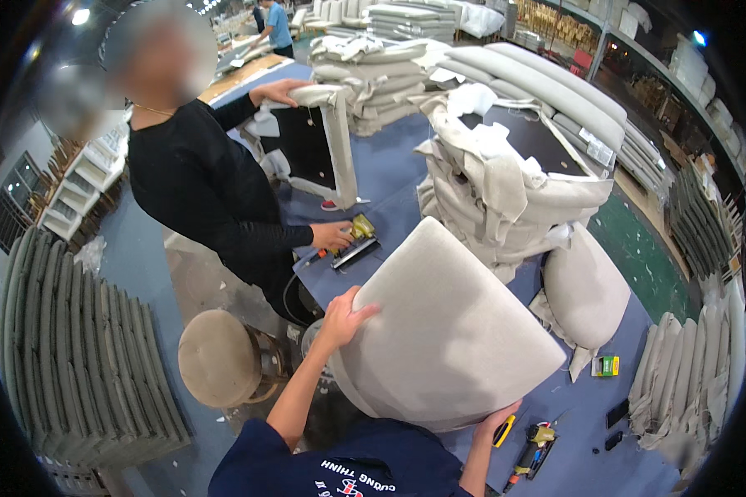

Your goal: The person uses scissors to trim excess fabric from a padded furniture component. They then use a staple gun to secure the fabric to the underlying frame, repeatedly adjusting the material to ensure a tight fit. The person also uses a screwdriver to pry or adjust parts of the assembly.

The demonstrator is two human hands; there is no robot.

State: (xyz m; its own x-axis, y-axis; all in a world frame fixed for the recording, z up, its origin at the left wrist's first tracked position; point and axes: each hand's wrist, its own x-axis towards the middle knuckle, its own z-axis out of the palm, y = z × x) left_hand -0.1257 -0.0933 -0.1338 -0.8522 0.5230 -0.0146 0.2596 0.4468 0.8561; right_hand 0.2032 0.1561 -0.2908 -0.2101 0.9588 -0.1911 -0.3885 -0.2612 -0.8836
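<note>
A light grey upholstered seat cushion (448, 340) is tilted up in front of me, its smooth fabric face in view. On its left edge, my left hand (344, 321) grips with the thumb lying over the fabric. Under the lower right edge, my right hand (493, 421) holds the cushion, its fingertips partly hidden. Close by my right hand, a yellow and black cutter knife (503, 431) lies on the blue table (394, 170). A staple gun (532, 451) with a hose rests just right of the knife.
Across the table, a co-worker in black steadies a cushion with a dark underside (302, 149) and touches another staple gun (356, 240). Fabric-covered cushions (506, 190) are piled at the far side. A round stool (220, 358) and stacked grey panels (83, 356) stand left.
</note>
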